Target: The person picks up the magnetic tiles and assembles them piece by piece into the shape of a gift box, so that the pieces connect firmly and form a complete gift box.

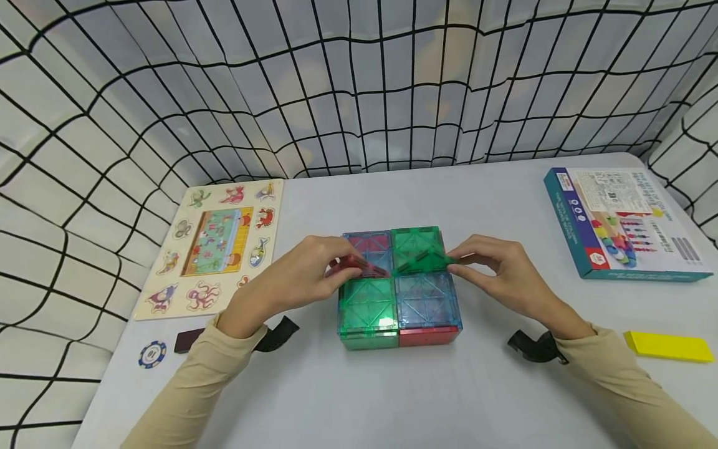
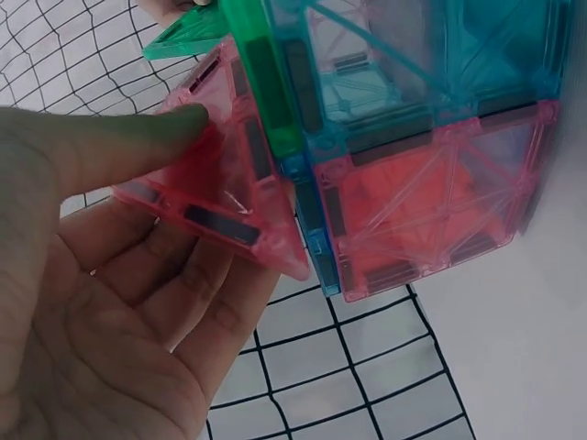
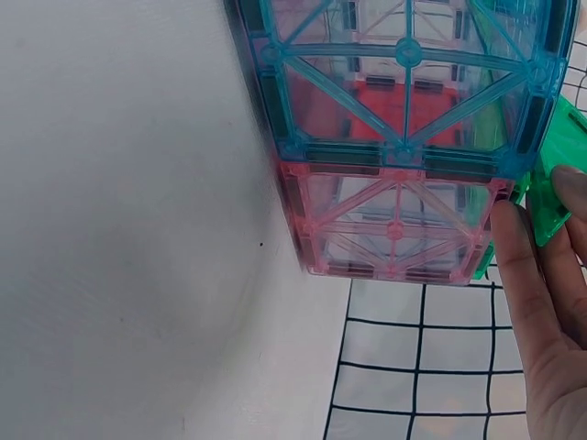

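A low block of clear magnetic tiles (image 1: 367,305) stands mid-table, its top a two-by-two checker of green and blue squares. My left hand (image 1: 297,271) pinches a red triangular tile (image 2: 220,179) between thumb and fingers, over the block's far left square. In the left wrist view, that triangle leans close to the block's edge; whether they touch I cannot tell. My right hand (image 1: 499,271) pinches a green triangular tile (image 1: 426,260) above the far right green square. Only part of this green triangle (image 3: 561,151) shows in the right wrist view, beside the fingers.
A wooden sea-animal puzzle board (image 1: 151,268) lies at left, near a blue-and-white chip (image 1: 152,354) and a dark flat piece (image 1: 187,340). At right are a boxed toy set (image 1: 634,218) and a yellow block (image 1: 669,346). Black netting (image 1: 381,93) rises behind the table.
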The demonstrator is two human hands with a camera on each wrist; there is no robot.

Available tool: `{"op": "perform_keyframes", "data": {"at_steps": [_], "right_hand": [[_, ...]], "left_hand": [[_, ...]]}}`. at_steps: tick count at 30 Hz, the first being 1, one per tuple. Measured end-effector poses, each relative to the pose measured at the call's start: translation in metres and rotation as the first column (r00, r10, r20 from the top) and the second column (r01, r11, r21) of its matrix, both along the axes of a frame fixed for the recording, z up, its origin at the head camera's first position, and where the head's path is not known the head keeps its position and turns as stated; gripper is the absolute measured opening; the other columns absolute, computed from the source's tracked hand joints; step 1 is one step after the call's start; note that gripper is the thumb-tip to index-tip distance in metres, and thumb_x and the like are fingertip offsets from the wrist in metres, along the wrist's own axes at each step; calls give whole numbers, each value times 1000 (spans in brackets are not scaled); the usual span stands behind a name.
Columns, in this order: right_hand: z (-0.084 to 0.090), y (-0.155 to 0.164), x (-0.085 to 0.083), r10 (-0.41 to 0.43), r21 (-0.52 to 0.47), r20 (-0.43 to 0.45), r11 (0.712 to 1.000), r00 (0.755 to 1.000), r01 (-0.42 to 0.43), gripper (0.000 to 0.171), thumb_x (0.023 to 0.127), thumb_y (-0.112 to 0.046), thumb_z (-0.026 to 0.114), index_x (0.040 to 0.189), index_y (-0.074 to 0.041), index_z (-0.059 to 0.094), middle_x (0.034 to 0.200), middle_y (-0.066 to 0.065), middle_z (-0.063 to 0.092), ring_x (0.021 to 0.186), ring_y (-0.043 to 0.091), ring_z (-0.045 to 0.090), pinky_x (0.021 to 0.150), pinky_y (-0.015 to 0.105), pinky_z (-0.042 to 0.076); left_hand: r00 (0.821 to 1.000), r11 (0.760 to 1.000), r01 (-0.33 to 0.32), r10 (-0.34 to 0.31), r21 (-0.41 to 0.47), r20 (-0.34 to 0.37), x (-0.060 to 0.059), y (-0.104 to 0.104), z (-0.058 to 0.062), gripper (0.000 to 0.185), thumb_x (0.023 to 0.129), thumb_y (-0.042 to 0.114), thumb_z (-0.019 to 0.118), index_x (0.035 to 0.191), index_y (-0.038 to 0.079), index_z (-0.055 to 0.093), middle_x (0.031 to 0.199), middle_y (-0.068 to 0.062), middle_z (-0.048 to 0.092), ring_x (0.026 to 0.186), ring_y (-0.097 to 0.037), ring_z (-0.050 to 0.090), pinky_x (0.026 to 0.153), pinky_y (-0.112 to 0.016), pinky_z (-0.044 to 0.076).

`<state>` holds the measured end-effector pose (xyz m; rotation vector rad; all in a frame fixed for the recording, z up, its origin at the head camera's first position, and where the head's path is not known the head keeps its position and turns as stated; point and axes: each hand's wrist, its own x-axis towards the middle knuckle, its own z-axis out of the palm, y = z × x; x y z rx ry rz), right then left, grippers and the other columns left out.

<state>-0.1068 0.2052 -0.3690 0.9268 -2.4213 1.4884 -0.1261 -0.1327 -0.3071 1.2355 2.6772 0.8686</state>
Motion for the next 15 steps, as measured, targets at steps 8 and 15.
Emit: {"op": "perform_keyframes", "data": {"at_steps": [8,15], "right_hand": [[1,0,0,-5,9,8,1000,1000,5,38,79,23,78,109,0,76,103,5,73,101,3,68,92,20,56],[0,1,0,5,0,12,1000,1000,-5,37,79,23,77,108,0,76,103,5,73,101,4,68,91,20,56]], "left_hand": [[1000,1000,12,-12,-1,-24,-2,0,-3,6,96,8,75,96,3,73,76,5,59,68,-10,50,59,-23,43],[999,1000,24,-23,17,-26,-3,1,-7,8,97,8,74,91,6,69,73,5,50,68,-11,48,60,-25,40]]}}
